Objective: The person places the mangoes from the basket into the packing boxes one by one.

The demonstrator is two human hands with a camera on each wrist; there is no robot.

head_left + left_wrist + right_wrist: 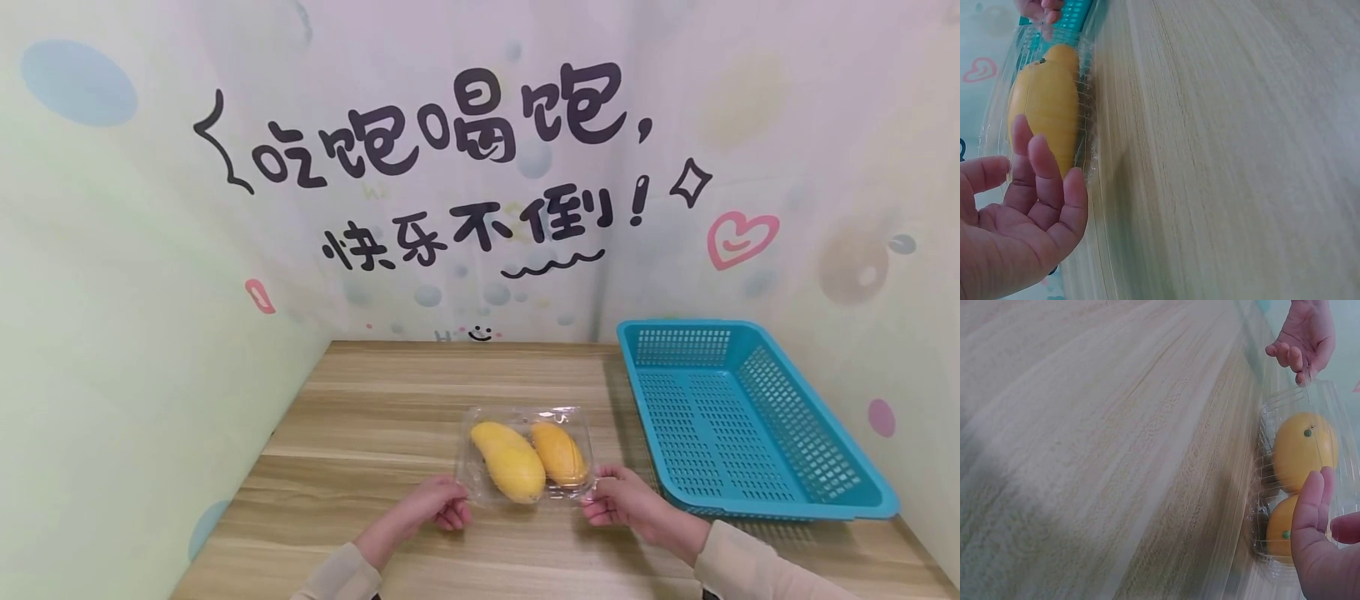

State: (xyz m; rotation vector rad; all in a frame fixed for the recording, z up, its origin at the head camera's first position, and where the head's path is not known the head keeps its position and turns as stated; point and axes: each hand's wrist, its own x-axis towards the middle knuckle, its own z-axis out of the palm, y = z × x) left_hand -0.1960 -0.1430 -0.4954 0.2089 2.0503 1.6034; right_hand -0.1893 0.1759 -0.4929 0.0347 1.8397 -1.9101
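A clear plastic clamshell box [463,457] holds two mangoes, a larger yellow one [510,462] on the left and a smaller, more orange one [558,454] on the right. At the box's near left corner, my left hand [442,503] pinches the rim between thumb and forefinger, its other fingers loosely bent. My right hand [626,502] pinches the near right corner the same way. The box's ribbed side faces the wood in the right wrist view, where both hands flank the yellow mango [1304,450].
A blue plastic basket [757,358] with perforated walls stands on the right of the wooden table [390,383], close beside my right hand. A printed fabric backdrop [450,283] borders the table at the back, with pale walls on both sides.
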